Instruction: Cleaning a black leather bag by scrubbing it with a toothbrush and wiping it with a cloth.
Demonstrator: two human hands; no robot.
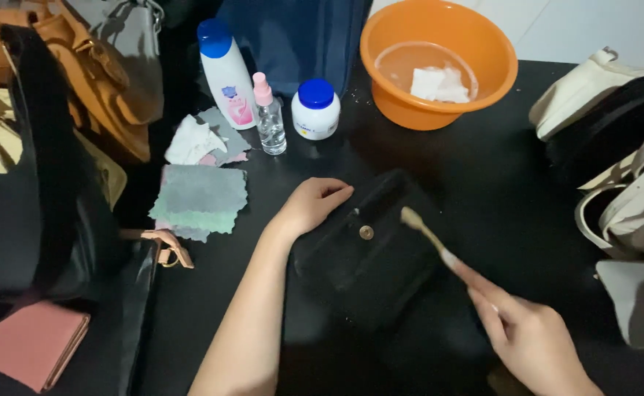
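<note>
Black and cluttered, the desk (512,191) is carrying a black clutch purse (369,249) at its middle, flap and brass snap (366,232) facing up. Scrubbing looks to be the step in hand; the next stroke is calling for light pressure around the snap. Left hand (311,205) is lying nearly flat, fingers loosely curled, pinning the purse's far left corner. Right hand (531,341) is closing around a toothbrush (428,236), bristles touching the flap. Far back, an orange basin (439,62), bottles and cloths are standing.

Left hand (313,205) steadies black pouch (369,249); right hand (531,341) holds toothbrush (426,235).
</note>
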